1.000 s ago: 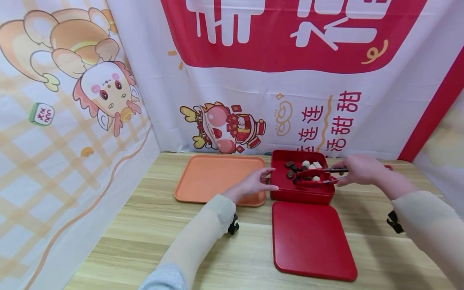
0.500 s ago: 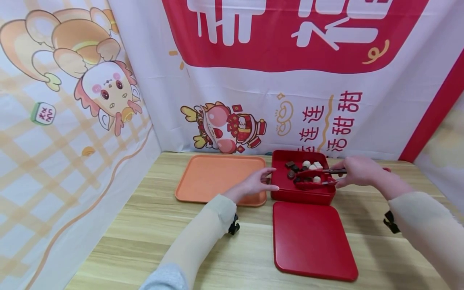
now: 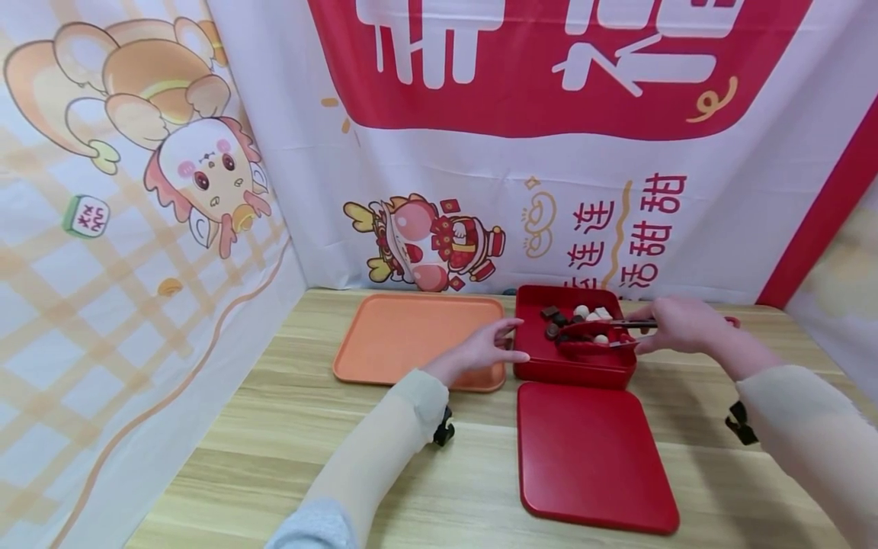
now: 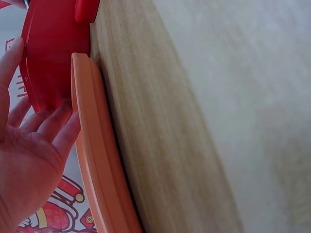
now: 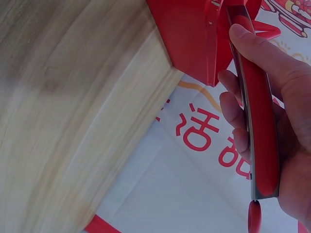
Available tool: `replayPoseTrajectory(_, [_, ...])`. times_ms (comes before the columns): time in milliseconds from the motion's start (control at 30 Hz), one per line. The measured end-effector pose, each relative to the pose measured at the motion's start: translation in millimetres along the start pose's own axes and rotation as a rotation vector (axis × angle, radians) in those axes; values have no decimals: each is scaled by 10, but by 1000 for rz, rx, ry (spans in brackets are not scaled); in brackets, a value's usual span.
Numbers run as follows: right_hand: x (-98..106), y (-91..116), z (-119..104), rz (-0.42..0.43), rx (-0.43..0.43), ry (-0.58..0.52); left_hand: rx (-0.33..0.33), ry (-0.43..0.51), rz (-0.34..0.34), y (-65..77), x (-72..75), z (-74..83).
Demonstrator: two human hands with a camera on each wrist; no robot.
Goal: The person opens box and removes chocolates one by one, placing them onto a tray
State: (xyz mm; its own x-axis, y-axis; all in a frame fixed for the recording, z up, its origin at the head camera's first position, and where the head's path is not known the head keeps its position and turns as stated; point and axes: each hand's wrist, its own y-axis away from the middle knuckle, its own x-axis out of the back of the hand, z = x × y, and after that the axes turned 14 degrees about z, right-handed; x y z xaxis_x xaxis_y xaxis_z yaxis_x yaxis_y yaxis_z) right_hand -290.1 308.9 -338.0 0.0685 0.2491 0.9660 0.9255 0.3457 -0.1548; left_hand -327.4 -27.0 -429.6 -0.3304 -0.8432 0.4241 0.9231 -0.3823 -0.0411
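Observation:
A deep red box holds several dark and white chocolates. Beside its left wall is my left hand, thumb at the front rim; in the left wrist view, this hand's fingers lie fairly straight against the red wall. My right hand grips a pair of red-tipped tongs from the right. The tong heads lie low inside the box among the sweets, spread a little. Whether a chocolate sits between them is hidden. In the right wrist view, my thumb presses along the red handle of the tongs.
An orange tray lies left of the box, partly behind my left hand. In front of the box, a flat red lid rests on the wooden table. A printed cloth hangs close behind.
The tong heads have drawn slightly closer together over the past second. Both hands stay almost in place; the whole view has shifted a little.

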Motion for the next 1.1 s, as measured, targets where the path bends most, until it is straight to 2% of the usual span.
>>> replayPoseTrajectory(500, [124, 3, 15, 46, -32, -47, -10, -33, 25, 7, -4, 4])
replayPoseTrajectory(667, [144, -7, 19, 47, -42, -56, -35, -33, 16, 26, 53, 2])
replayPoseTrajectory(800, [165, -12, 14, 61, -55, -60, -81, -7, 30, 40, 192, -28])
replayPoseTrajectory(933, [190, -20, -5, 75, -50, -65, -114, -8, 56, 74, 402, -114])
replayPoseTrajectory(1100, [237, -38, -47, 91, -40, -74, -91, -77, 104, 180, 727, -231])
